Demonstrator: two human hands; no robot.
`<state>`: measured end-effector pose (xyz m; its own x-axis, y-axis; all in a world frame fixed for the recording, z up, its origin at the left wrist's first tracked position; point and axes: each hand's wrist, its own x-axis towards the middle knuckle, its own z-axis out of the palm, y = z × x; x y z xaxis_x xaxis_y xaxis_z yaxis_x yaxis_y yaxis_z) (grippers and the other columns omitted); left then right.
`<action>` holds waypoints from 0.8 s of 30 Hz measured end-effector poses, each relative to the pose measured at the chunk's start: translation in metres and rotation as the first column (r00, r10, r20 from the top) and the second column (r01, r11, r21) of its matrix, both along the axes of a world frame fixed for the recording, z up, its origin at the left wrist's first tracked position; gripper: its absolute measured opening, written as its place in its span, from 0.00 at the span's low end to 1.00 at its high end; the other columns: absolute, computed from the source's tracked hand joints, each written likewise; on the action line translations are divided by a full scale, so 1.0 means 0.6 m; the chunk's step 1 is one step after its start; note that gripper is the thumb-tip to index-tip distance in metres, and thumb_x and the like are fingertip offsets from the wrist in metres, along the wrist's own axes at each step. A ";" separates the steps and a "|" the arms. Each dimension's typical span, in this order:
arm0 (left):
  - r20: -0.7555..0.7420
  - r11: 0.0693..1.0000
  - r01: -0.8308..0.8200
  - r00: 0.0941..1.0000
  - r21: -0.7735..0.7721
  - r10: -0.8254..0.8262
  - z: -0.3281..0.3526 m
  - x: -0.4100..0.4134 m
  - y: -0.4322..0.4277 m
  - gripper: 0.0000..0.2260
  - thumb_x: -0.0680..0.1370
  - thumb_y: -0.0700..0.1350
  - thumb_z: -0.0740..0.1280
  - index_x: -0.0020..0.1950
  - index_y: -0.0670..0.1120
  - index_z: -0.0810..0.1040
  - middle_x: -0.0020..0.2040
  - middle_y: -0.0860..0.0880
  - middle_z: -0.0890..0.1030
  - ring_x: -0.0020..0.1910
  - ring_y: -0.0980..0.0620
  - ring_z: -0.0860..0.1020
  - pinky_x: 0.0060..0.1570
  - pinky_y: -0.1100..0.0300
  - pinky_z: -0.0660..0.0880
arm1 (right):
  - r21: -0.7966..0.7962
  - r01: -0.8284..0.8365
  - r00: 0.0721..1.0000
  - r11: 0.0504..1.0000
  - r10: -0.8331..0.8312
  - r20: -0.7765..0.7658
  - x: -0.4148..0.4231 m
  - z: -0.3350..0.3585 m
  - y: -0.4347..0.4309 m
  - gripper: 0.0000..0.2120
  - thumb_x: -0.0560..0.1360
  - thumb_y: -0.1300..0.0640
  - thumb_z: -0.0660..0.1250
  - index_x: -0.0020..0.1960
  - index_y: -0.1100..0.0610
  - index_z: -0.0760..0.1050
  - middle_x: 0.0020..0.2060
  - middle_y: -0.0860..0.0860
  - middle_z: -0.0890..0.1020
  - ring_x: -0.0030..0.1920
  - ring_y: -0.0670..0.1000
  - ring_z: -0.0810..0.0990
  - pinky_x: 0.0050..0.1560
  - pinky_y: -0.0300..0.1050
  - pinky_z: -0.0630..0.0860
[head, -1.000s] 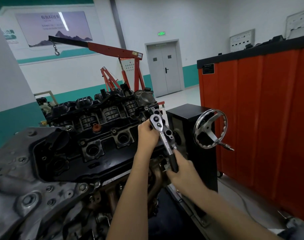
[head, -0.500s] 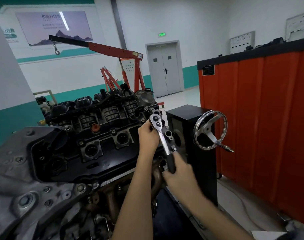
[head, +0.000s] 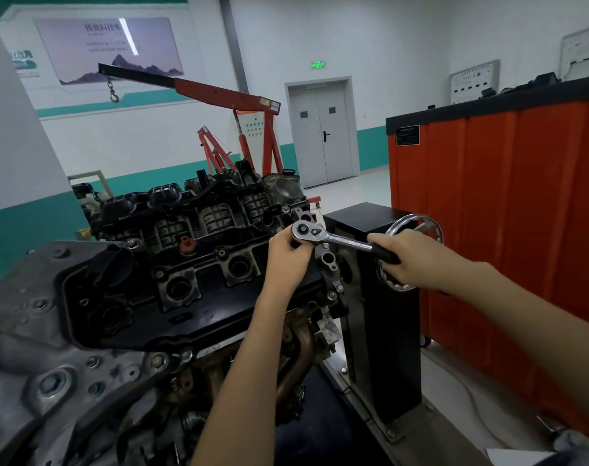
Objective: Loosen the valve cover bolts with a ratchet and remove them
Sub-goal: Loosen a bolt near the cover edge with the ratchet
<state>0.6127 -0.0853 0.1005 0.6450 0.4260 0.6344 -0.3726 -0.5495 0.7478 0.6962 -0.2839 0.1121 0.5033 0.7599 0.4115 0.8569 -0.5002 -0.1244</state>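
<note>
Valve cover (head: pixel 215 311) nr orange cabinet (head: pixel 504 230), hoist (head: pixel 219 92).

Illegible lettering marks wall poster (head: pixel 111 48) and green sign (head: pixel 318 64).

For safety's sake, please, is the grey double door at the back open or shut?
Shut: both leaves of the double door sit flush in their frame.

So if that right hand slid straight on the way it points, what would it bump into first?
Probably the left hand, which holds the ratchet head over the valve cover. The right hand points along the handle toward it; depth is hard to judge.
</note>
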 end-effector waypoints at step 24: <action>0.014 0.992 -0.096 0.995 -0.076 0.097 -0.004 -0.006 -0.003 0.15 0.75 0.32 0.63 0.34 0.49 0.77 0.29 0.58 0.76 0.29 0.64 0.70 0.33 0.68 0.66 | 0.080 0.022 0.999 0.997 -0.024 0.022 -0.015 -0.020 0.014 0.08 0.75 0.60 0.66 0.50 0.53 0.68 0.33 0.46 0.73 0.33 0.50 0.74 0.32 0.39 0.67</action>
